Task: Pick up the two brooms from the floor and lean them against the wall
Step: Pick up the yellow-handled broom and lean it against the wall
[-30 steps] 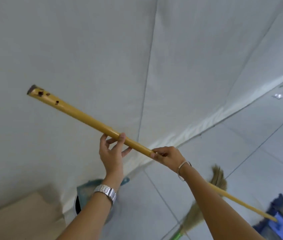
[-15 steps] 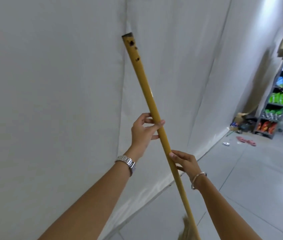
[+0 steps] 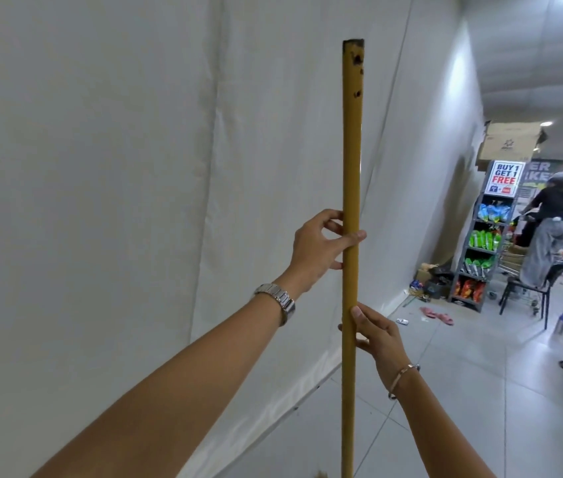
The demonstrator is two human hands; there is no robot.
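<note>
You hold one broom (image 3: 351, 188) upright in the centre of the frame, its yellow handle running from the upper middle down past the bottom edge. Your left hand (image 3: 318, 246) wraps the handle at mid-height; your right hand (image 3: 376, 334) pinches it just below. The white wall (image 3: 118, 167) fills the left of the frame, close behind the handle. This looks like the leaning step: tip the top toward the wall and let go gently. The second broom is not in view.
</note>
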